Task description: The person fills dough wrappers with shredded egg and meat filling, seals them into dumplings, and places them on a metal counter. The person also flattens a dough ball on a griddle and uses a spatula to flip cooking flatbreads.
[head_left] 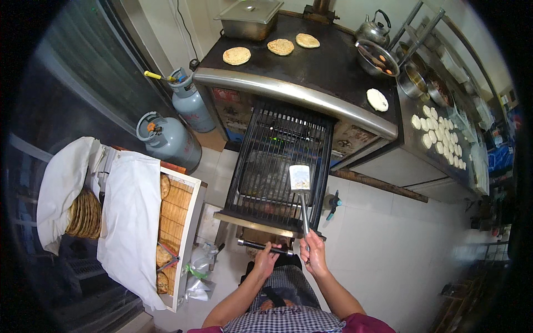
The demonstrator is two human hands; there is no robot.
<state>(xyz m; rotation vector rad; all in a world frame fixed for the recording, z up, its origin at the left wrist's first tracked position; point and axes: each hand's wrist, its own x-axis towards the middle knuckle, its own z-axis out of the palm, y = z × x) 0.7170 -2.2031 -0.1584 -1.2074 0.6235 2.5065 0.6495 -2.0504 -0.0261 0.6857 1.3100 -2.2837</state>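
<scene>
My left hand (266, 261) grips the black bar handle (250, 244) of a pulled-out grill drawer. In my right hand (314, 253) is the shaft of a metal spatula (305, 212); its flat white-smeared blade points away from me, above the drawer. Dark parallel bars form the drawer's rack (266, 166), and no bread shows on them. On the black griddle (308, 70) above lie three browned flatbreads: a left one (236, 55), a middle one (280, 47) and a right one (307, 41). A paler round of dough (377, 100) lies near the griddle's right front corner.
At left stand gas cylinders (170, 137) and a cloth-covered wooden tray (191, 233) with breads and tongs (168, 263). A lidded steel pan (250, 25), a kettle (373, 31) and a bowl (377, 58) sit on the griddle. Several dough pieces (439, 133) cover the right counter.
</scene>
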